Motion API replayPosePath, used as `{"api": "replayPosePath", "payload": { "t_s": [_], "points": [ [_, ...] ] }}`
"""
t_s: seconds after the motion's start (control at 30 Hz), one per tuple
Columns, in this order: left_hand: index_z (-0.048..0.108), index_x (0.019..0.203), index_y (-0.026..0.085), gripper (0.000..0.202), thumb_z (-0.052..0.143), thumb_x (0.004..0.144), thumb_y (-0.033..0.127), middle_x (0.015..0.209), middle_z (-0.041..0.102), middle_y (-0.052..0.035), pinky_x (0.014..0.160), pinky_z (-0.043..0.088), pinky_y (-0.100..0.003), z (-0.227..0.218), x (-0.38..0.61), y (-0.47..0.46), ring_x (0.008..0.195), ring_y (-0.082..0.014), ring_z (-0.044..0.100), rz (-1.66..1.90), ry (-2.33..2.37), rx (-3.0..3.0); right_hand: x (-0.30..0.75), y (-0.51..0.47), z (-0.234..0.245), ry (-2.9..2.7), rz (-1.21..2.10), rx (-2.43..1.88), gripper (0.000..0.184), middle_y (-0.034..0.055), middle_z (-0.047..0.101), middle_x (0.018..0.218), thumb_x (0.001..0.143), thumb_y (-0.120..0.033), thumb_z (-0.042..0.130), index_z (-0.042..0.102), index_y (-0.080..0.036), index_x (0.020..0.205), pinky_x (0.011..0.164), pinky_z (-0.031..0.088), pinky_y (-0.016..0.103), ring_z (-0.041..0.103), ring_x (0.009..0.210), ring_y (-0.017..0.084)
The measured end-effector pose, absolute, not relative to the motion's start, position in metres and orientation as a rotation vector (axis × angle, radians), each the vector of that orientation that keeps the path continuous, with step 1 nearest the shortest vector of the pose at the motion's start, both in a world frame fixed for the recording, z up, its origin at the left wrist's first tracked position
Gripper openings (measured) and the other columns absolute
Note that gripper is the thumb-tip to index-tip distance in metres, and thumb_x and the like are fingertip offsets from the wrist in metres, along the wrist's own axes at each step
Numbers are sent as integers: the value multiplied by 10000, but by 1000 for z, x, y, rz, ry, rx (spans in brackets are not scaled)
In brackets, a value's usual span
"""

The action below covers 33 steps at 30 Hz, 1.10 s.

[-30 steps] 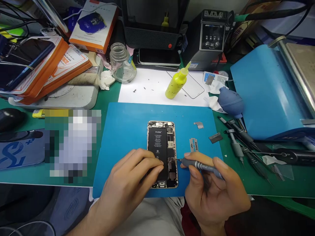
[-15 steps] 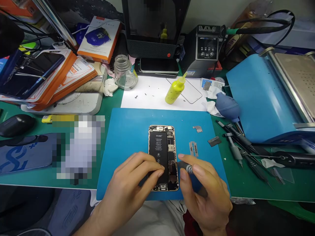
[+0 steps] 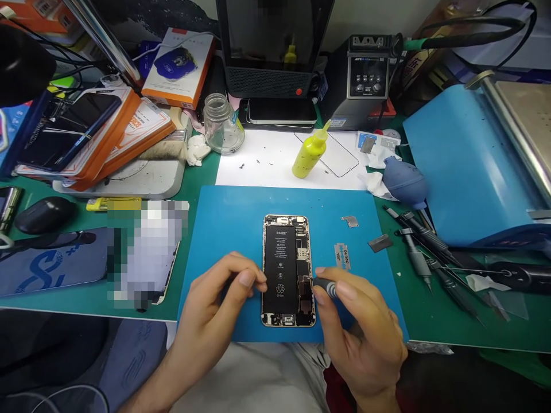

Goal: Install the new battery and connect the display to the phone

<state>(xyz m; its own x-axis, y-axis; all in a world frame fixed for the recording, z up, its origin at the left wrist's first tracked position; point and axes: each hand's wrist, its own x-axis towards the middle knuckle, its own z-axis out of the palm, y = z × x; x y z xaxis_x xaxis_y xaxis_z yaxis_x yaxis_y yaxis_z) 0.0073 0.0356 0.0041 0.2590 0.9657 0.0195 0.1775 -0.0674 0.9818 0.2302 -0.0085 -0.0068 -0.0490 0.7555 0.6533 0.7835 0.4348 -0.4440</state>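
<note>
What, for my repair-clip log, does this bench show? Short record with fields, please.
Left hand: fingertips at the left edge of the phone
Right hand: grips a screwdriver, tip at the phone's lower right innards
Phone: flat on the blue mat, opened, battery showing
Right of phone: razor blade, two metal covers
Behind mat: yellow bottle, glass jar

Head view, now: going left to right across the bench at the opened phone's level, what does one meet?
Black mouse → left hand → opened phone → wrapped blade → grey metal piece → loose tools → blue machine. Right hand with screwdriver overlaps, omitted.
</note>
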Motion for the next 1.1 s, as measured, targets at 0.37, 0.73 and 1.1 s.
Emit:
{"api": "replayPosePath", "payload": {
  "t_s": [0.37,0.73,1.1],
  "points": [
    [721,1017,305,238,589,1210,262,935,747,92,815,548,-112,3,9,37,891,-52,715,866,1084,1505,232,-10,-9,-1778,-30,-1310,351,109,785,1117,983,98,700,694,-131,1250,828,712,272,819,1019,184],
    [714,1025,303,232,580,1208,251,933,739,77,806,559,-149,4,9,37,883,-72,717,839,1072,1535,232,-11,-10,-1810,20,-1268,242,175,769,1349,1059,15,607,675,-118,1249,919,720,341,794,1251,231],
    [720,1006,279,217,614,1184,218,937,772,54,754,560,-178,5,10,40,859,-92,731,834,1076,1621,230,-9,-15,-1646,-35,-1275,857,92,648,1659,960,81,681,518,-239,1739,957,725,349,761,1352,229]
  ]
}}
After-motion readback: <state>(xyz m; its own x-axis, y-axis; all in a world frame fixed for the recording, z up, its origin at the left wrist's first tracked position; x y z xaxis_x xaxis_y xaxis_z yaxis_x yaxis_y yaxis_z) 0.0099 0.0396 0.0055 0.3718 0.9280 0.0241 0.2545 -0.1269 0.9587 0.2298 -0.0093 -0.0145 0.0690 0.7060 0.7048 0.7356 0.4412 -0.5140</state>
